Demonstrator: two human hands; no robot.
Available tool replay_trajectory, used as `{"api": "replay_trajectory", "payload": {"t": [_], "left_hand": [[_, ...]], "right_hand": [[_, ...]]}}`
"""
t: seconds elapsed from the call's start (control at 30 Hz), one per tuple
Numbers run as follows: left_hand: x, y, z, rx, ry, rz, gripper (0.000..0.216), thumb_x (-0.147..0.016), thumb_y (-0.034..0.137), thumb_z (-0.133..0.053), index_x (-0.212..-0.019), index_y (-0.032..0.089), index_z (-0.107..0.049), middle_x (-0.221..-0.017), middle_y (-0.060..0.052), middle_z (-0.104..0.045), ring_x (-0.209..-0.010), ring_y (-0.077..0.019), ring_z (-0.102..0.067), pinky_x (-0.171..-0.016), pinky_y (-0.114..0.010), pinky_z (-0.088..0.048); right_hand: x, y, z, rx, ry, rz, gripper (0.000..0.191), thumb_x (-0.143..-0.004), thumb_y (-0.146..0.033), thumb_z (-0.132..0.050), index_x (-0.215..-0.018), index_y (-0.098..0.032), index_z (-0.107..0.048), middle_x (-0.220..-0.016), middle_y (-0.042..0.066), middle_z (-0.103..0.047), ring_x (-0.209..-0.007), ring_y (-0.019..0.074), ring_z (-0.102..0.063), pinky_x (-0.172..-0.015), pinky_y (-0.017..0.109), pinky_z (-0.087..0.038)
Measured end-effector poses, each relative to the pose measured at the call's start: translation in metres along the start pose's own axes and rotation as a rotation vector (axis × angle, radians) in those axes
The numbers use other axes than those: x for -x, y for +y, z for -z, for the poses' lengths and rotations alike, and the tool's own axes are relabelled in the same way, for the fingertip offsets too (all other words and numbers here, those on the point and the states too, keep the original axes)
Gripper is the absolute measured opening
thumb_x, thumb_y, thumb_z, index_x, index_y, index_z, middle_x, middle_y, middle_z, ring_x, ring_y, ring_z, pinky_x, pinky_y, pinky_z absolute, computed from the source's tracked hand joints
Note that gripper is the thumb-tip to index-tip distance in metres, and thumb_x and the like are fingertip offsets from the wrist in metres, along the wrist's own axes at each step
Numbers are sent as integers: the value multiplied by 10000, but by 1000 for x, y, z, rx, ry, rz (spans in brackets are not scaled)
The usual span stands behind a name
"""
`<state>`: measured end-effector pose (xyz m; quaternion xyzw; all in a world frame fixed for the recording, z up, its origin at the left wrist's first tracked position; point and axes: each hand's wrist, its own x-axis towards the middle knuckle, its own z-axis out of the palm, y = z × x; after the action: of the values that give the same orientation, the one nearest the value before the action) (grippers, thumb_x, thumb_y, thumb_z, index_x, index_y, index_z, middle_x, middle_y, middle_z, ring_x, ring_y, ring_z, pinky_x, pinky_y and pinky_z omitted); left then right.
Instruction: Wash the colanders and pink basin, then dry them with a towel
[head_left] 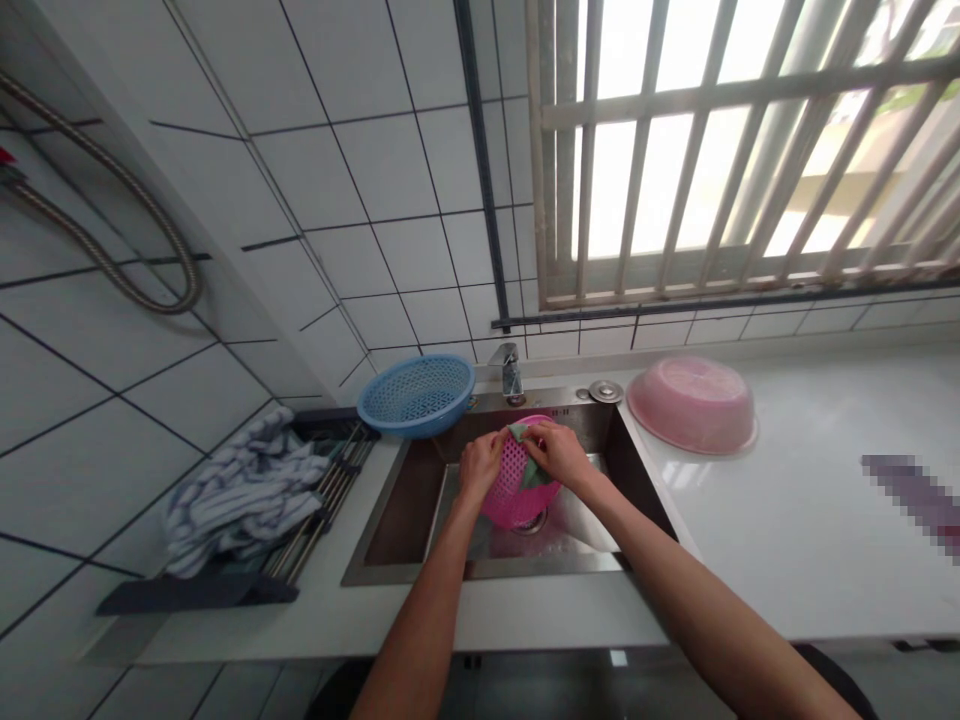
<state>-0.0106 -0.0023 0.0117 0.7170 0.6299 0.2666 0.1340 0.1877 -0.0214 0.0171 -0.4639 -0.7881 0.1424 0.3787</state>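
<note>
A bright pink perforated basket [514,500] is held tilted over the metal sink [390,573]. My left hand [481,463] grips the basket's left side, its fingers closed at the rim. My right hand [556,451] is closed on a green cloth [517,431], pressing it against the basket's upper rim. Part of the cloth hangs down inside the basket. The fingertips of both hands come close together near the rim. Below the basket, the drain shows in part.
Behind the sink stands a faucet [510,372], with a blue colander [417,395] to its left. A pink basin [694,404] lies upside down on the right counter. Striped towels [247,490] lie on a roll-up rack [330,500] at left. A drain strainer [606,391] sits at the sink's back corner.
</note>
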Motion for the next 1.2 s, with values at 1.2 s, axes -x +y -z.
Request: {"api": "replay_trajectory", "payload": {"t": [1.2], "left_hand": [[-4, -8, -2, 67, 106, -3, 674, -1047, 617, -318, -689, 185, -693, -699, -102, -693, -670, -215, -611, -629, -321, -231]], "right_hand": [[-4, 35, 8, 34, 128, -156, 242, -996, -315, -612, -1103, -224, -809, -1002, 76, -784, -874, 210, -683, -823, 298, -490]]}}
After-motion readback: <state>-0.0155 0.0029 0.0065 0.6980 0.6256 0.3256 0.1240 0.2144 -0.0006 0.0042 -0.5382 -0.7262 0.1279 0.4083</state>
